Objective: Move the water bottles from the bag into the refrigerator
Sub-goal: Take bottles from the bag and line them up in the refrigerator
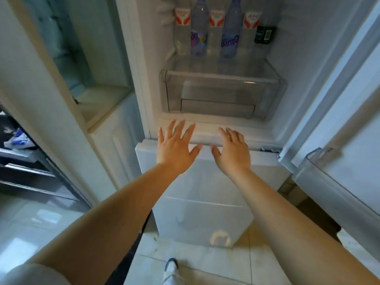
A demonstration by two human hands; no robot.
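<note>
The refrigerator (pixel 292 83) stands open in front of me. Several water bottles stand upright on its glass shelf: bottles with red and white labels (pixel 182 27), bottles with purple labels (pixel 199 31), and one with a dark label (pixel 264 34) at the right. My left hand (pixel 174 147) and my right hand (pixel 233 151) reach forward side by side, fingers spread and straight, holding nothing, just below the shelf's clear drawer (pixel 222 95). The bag is not clearly in view.
The fridge door (pixel 349 130) hangs open at the right with a clear door bin (pixel 320 161). A closed white lower compartment (pixel 203 202) sits under my hands. Dark shelving (pixel 24 171) with a blue and white item is at the left. My shoe (pixel 170 268) is on the tiled floor.
</note>
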